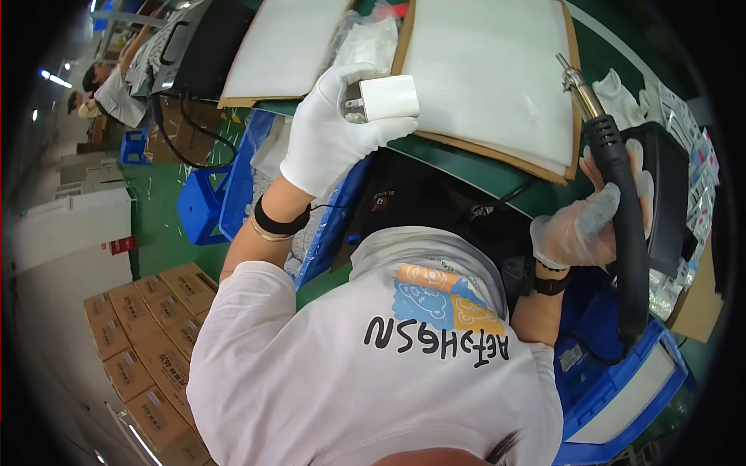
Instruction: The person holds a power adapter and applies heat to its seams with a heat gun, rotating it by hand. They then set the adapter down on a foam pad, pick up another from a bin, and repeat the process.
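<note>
In my left hand (330, 128), which wears a white cloth glove, I hold a small white power adapter (391, 98) between thumb and fingers. Its metal plug prongs face left, toward my palm. On the right, my right hand (579, 233), in a thin translucent glove, is closed around a hot air gun (610, 151). The gun has a black ribbed handle and a bare metal nozzle, which points up and away from me. The adapter and the gun are well apart. Below the adapter lies the edge of a white foam-covered board (489, 78) on the bench.
A second foam-covered board (284, 46) lies left of a clear plastic bag (369, 39). Blue bins (622, 404) stand at my right and left sides. A black box (667, 198) sits beside the gun. Stacked cartons (148, 349) and a blue stool (200, 206) are at left.
</note>
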`<act>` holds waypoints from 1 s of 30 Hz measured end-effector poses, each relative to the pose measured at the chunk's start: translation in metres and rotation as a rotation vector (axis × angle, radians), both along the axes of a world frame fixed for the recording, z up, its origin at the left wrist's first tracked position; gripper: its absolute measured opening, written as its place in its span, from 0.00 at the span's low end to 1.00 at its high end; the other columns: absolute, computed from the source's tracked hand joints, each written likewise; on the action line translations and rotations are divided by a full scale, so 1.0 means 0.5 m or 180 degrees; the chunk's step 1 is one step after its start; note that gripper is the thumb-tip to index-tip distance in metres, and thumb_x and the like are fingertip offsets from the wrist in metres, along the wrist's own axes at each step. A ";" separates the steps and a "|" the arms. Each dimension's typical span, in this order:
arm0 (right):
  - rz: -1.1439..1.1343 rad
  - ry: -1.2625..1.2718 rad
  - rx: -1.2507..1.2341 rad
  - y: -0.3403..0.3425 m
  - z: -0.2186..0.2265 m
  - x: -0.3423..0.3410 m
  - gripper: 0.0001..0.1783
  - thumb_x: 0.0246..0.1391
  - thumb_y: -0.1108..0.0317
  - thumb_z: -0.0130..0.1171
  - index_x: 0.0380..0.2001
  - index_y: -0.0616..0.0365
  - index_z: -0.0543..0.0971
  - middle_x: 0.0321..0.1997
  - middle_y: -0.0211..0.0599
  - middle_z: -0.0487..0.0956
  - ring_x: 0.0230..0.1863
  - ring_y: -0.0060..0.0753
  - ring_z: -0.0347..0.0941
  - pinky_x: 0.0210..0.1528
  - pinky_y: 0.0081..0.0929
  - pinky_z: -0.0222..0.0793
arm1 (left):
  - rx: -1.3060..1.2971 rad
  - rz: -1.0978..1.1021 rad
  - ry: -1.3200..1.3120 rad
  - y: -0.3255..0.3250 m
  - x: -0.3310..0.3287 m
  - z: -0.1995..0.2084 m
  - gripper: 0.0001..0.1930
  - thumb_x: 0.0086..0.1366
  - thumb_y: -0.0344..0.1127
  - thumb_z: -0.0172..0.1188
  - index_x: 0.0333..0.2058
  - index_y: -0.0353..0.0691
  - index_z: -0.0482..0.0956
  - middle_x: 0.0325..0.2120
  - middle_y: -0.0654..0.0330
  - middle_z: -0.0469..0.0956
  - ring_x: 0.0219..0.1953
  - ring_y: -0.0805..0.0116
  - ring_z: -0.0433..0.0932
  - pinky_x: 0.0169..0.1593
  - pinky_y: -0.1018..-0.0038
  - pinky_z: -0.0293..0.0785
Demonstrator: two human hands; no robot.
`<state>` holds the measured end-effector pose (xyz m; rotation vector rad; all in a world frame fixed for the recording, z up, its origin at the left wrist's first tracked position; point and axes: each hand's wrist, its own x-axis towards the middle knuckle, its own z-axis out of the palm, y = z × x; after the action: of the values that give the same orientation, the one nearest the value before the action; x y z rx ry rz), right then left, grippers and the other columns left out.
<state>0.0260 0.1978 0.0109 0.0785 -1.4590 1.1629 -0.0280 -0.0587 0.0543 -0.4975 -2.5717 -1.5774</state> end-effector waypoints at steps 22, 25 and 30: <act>-0.0505 -0.0619 0.1440 0.011 -0.033 0.007 0.33 0.61 0.47 0.45 0.58 0.65 0.62 0.59 0.61 0.64 0.53 0.54 0.70 0.47 0.34 0.73 | -0.3076 0.1709 0.0377 -0.388 -0.768 0.004 0.22 0.55 0.46 0.61 0.47 0.46 0.78 0.45 0.48 0.77 0.48 0.51 0.76 0.52 0.67 0.71; -0.0416 -0.0818 0.1242 0.007 -0.045 0.010 0.31 0.61 0.50 0.47 0.57 0.65 0.63 0.58 0.65 0.65 0.44 0.44 0.73 0.39 0.27 0.73 | -0.3256 0.1425 0.0233 -0.379 -0.825 -0.036 0.23 0.55 0.47 0.60 0.49 0.46 0.77 0.47 0.49 0.76 0.51 0.51 0.74 0.55 0.67 0.69; -0.0497 -0.0878 0.1518 0.008 -0.056 -0.014 0.29 0.61 0.54 0.48 0.57 0.65 0.64 0.56 0.70 0.66 0.34 0.34 0.72 0.32 0.23 0.69 | -0.3498 0.0988 0.0366 -0.437 -0.937 -0.142 0.23 0.56 0.44 0.60 0.51 0.44 0.76 0.49 0.50 0.75 0.54 0.52 0.71 0.57 0.69 0.67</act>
<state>0.0192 0.2019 -0.0171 0.1340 -1.9305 0.6995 -0.4965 -0.2774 -0.0166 -0.1895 -2.9908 0.0568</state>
